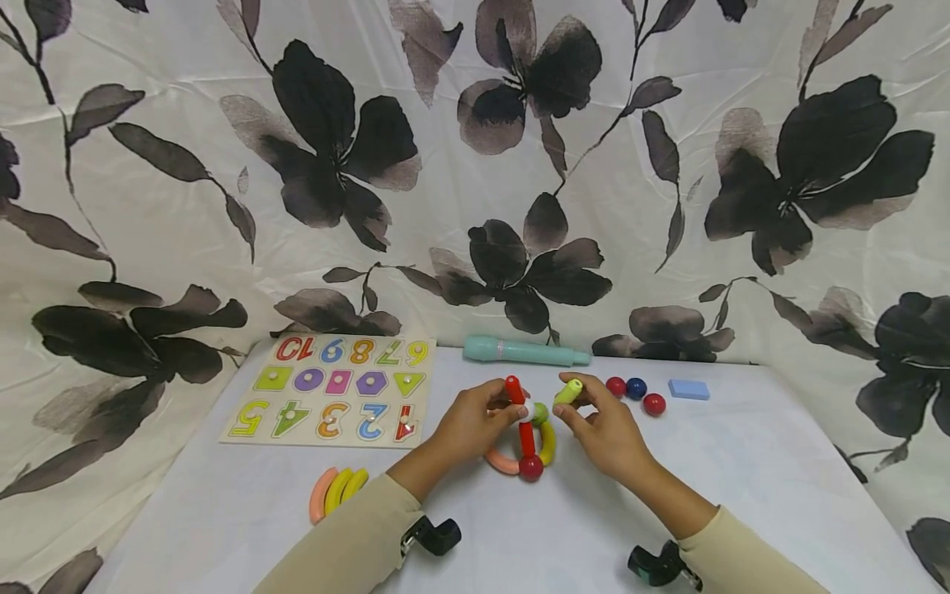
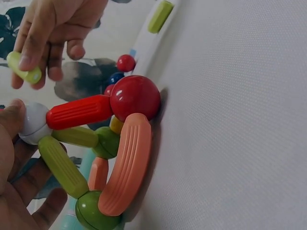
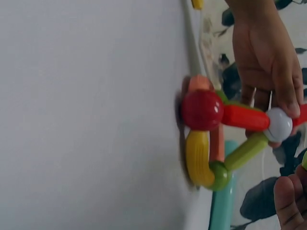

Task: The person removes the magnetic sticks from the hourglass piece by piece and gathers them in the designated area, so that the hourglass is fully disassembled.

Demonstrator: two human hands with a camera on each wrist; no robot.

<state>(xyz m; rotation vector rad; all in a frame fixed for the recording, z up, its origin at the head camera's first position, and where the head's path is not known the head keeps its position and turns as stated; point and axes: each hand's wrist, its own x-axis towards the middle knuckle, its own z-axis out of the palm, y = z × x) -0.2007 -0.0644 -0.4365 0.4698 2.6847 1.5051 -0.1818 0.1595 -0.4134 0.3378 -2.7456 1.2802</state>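
A pyramid of magnetic sticks and balls stands on the table. Its base has curved orange sticks point(image 2: 129, 165) and a yellow one point(image 3: 197, 158), joined by a red ball point(image 1: 530, 468) and green balls point(image 3: 220, 175). Straight red and green sticks lean up to a white ball point(image 3: 279, 124) at the peak. My left hand point(image 1: 475, 421) holds that white ball, thumb at the joint where another red stick point(image 1: 514, 389) points upward. Just right of the peak, my right hand point(image 1: 604, 429) pinches a loose light green stick point(image 1: 569, 391) between thumb and fingers, apart from the pyramid.
A number-and-shape puzzle board point(image 1: 326, 440) lies at the back left. Behind the hands is a teal tube point(image 1: 523, 351). Loose red and blue balls point(image 1: 636, 388) and a blue block point(image 1: 688, 389) lie at right. Curved sticks point(image 1: 334, 492) rest beside the left forearm.
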